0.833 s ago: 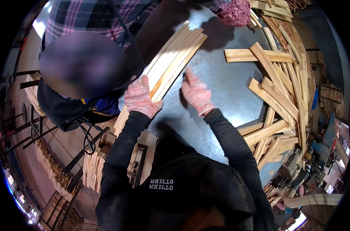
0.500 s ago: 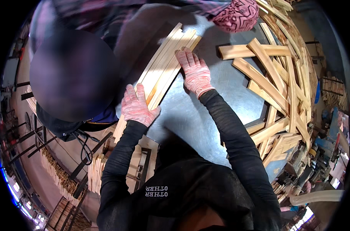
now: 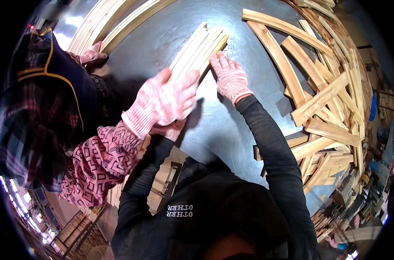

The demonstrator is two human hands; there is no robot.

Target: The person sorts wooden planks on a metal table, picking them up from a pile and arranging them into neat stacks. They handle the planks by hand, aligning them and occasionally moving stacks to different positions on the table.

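A bundle of long, pale wooden strips (image 3: 196,51) lies slantwise on the metal tabletop, its far end showing. My right hand (image 3: 232,80), in a pink-and-white knit glove, touches the bundle's right side near that end, fingers stretched out. Low on the bundle is my left hand (image 3: 176,130), mostly covered, so its fingers are hidden. A co-worker's gloved hand (image 3: 164,99) with a pink patterned sleeve (image 3: 101,162) reaches in from the left and lies above my left hand and over the strips. That person's other gloved hand (image 3: 93,54) touches more wooden strips (image 3: 132,24) at the far left.
A loose, crossed pile of wooden slats (image 3: 320,104) covers the table's right side. The co-worker's body (image 3: 36,108) stands close on the left. Bare metal tabletop (image 3: 223,134) shows between my arms. Stacked wood (image 3: 77,229) stands on racks at the lower left.
The co-worker has drawn back to the left, uncovering strips at the far left, and one hand now covers my left hand. My right hand sits slightly lower and further right. Slats in the pile lie differently.
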